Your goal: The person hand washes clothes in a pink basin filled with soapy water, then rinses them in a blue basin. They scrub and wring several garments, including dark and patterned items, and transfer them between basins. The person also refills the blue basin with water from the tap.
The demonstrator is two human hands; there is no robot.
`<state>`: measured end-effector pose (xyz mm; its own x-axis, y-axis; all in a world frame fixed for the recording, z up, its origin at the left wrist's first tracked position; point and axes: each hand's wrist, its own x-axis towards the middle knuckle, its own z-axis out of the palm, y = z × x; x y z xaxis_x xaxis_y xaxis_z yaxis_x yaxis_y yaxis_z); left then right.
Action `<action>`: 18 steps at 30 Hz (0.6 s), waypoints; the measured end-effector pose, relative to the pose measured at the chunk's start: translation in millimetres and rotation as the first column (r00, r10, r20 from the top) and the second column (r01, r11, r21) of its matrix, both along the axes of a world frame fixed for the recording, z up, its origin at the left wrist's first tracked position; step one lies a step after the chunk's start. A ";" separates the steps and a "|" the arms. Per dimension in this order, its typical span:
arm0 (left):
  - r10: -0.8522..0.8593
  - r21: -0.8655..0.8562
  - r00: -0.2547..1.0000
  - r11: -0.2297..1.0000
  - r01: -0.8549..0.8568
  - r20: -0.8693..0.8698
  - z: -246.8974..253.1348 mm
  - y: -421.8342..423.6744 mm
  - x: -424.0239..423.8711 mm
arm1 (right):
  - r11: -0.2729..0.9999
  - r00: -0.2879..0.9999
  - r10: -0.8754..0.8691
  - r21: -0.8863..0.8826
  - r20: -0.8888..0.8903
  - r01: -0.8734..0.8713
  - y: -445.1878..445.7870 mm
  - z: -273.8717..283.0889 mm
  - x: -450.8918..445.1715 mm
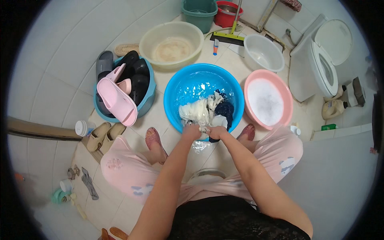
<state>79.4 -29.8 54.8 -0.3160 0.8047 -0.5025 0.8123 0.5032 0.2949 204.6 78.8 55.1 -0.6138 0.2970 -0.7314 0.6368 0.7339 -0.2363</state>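
A blue plastic basin with water stands on the tiled floor between my feet. In it lies a wet white cloth or garment, with a dark navy one beside it on the right. My left hand is closed on the white cloth at the basin's near rim. Close to it, my right hand also grips cloth there, where white and navy fabric bunch together. Which piece lies inside each fist is partly hidden. Water spills on the floor just below the rim.
A pink basin of suds stands at the right, a white basin behind it. A light blue tub heaped with slippers is at the left. A cream basin, a squeegee and a brush lie beyond; a toilet stands at right.
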 end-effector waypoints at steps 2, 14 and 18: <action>0.002 -0.021 1.000 1.000 -0.002 0.014 5.8 -8.8 8.1 | 1.000 1.000 0.025 -0.008 -0.005 -0.025 -6.3 -7.2 7.4; -0.107 -0.247 0.988 0.960 0.131 0.109 15.7 -62.3 37.5 | 0.965 0.975 0.200 -0.192 0.100 -0.178 -51.3 -21.4 24.1; -0.241 -0.252 0.966 0.933 0.258 0.096 -5.2 -85.0 37.8 | 0.943 0.961 0.246 -0.261 0.129 -0.206 -69.9 -15.9 22.9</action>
<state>117.2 -114.9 49.6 -0.0832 0.6924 -0.7167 0.9058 0.3524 0.2353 227.5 8.9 39.2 -0.5147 -0.0347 -0.8567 0.5045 0.7956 -0.3353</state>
